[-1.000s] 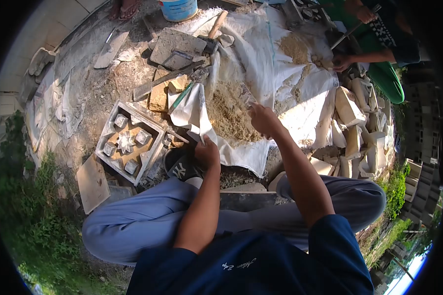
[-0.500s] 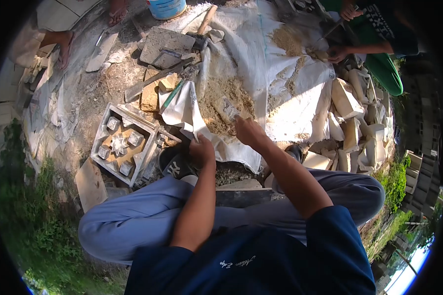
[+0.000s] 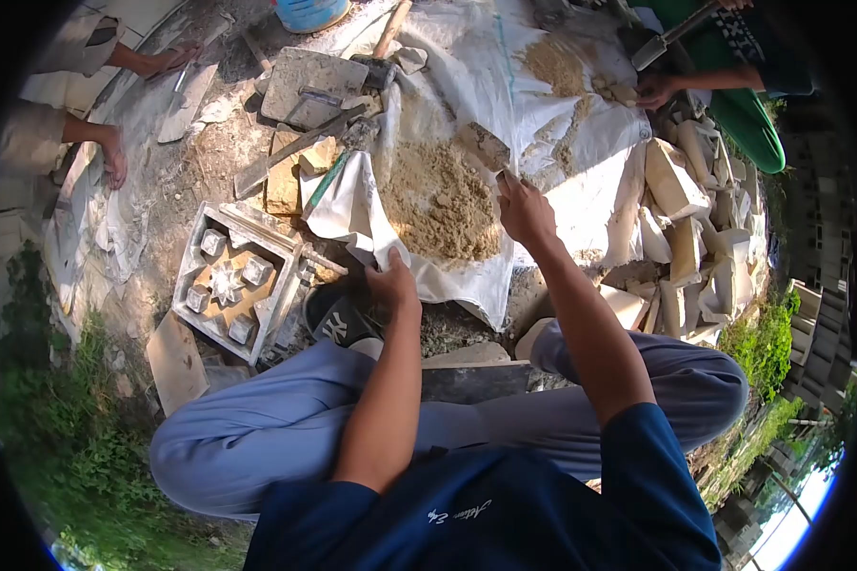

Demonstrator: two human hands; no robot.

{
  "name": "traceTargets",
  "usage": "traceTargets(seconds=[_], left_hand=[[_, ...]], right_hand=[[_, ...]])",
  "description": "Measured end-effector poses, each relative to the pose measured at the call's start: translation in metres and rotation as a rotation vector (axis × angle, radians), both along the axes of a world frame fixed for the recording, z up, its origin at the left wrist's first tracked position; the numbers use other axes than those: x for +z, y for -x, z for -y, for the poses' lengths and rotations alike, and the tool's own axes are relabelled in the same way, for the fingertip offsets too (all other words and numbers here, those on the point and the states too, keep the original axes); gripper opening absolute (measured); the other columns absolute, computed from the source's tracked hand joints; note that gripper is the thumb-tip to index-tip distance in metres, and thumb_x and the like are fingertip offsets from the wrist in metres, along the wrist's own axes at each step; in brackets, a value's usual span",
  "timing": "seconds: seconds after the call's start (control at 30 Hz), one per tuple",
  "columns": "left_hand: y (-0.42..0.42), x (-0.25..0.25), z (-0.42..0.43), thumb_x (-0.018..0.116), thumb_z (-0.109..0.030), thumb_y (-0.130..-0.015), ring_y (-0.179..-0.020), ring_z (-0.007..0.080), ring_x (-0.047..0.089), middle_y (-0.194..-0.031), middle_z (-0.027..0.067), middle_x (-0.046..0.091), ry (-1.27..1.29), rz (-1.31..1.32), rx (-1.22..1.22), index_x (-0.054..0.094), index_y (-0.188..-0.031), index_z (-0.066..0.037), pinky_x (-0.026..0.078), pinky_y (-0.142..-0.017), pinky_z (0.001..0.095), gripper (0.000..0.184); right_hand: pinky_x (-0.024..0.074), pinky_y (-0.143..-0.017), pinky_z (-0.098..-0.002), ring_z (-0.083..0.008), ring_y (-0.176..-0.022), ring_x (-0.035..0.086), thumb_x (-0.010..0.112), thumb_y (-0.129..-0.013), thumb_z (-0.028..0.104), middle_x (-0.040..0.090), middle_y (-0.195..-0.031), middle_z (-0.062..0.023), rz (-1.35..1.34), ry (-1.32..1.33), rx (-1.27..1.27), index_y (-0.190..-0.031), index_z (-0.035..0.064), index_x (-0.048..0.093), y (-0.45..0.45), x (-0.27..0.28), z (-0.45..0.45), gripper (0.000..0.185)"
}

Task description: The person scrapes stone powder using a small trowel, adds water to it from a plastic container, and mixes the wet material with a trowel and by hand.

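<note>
My right hand (image 3: 527, 211) is closed round the handle of a trowel (image 3: 486, 147). The blade is tilted above the white sheet, at the upper right of a heap of damp sandy mix (image 3: 438, 205). My left hand (image 3: 391, 284) pinches the near edge of the white sheet (image 3: 352, 205), whose corner is folded up. Left of that hand lies a square mould (image 3: 192, 303) with a star-shaped piece (image 3: 227, 283) in its middle and small blocks round it. A green-handled tool (image 3: 329, 181) rests beside the fold.
Split stone blocks (image 3: 674, 181) are piled at the right. A hammer (image 3: 390, 33), a flat stone slab (image 3: 300, 81) and a blue bucket (image 3: 312, 11) lie beyond the sheet. A co-worker's hand (image 3: 657, 91) works at the upper right; another person's feet (image 3: 114, 157) are at the upper left.
My right hand has moved up and right, lifting the trowel off the sandy mix. My left hand stays on the sheet. The co-worker's tool has risen, and the person at left has stepped.
</note>
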State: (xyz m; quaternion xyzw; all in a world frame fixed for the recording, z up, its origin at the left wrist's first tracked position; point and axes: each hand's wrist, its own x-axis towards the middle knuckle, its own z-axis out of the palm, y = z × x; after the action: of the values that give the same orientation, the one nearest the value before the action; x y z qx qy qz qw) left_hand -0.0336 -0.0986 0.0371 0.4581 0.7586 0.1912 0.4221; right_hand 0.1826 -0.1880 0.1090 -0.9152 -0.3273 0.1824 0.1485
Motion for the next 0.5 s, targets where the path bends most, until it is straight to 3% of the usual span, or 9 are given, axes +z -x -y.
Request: traceTargets(seconds=[0.07,0.17,0.3,0.5], left_hand=[[0.001,-0.009,0.0,0.073,-0.024,-0.089,-0.102,0.0371,0.069,-0.112,0.0244,0.069,-0.013,0.021,-0.007,0.06,-0.12,0.008,0.053,-0.087,0.0443,0.046],[0.0,-0.018,0.003,0.071,-0.024,-0.091,-0.106,0.0383,0.067,-0.115,0.0255,0.068,-0.024,-0.023,-0.018,0.059,-0.122,0.008,0.052,-0.09,0.0444,0.047],[-0.001,0.016,-0.003,0.067,-0.032,-0.094,-0.118,0.0434,0.06,-0.126,0.0277,0.062,0.107,-0.021,-0.091,0.053,-0.133,0.008,0.046,-0.1,0.049,0.057],[0.001,-0.017,0.003,0.066,-0.024,-0.095,-0.116,0.041,0.062,-0.126,0.0262,0.064,-0.007,-0.088,-0.055,0.055,-0.134,0.005,0.049,-0.098,0.0461,0.05]], right_hand=[[0.0545,-0.079,-0.0541,-0.0456,-0.093,0.067,0.056,-0.096,0.019,0.066,-0.107,-0.0254,0.005,0.136,0.01,-0.134,0.0094,0.053,0.003,-0.02,0.005,0.04],[0.0541,-0.078,-0.054,-0.0469,-0.091,0.066,0.059,-0.093,0.014,0.068,-0.101,-0.0279,-0.097,0.064,-0.115,-0.137,0.0076,0.05,0.029,-0.03,0.02,0.045],[0.0513,-0.074,-0.0538,-0.0517,-0.09,0.062,0.057,-0.092,0.01,0.064,-0.092,-0.0326,-0.203,-0.208,-0.093,-0.117,-0.0018,0.055,0.061,-0.061,0.04,0.028],[0.0513,-0.079,-0.0555,-0.049,-0.088,0.064,0.055,-0.094,0.015,0.066,-0.091,-0.0317,-0.261,-0.196,0.003,-0.127,-0.0006,0.056,0.078,-0.01,0.026,0.037]])
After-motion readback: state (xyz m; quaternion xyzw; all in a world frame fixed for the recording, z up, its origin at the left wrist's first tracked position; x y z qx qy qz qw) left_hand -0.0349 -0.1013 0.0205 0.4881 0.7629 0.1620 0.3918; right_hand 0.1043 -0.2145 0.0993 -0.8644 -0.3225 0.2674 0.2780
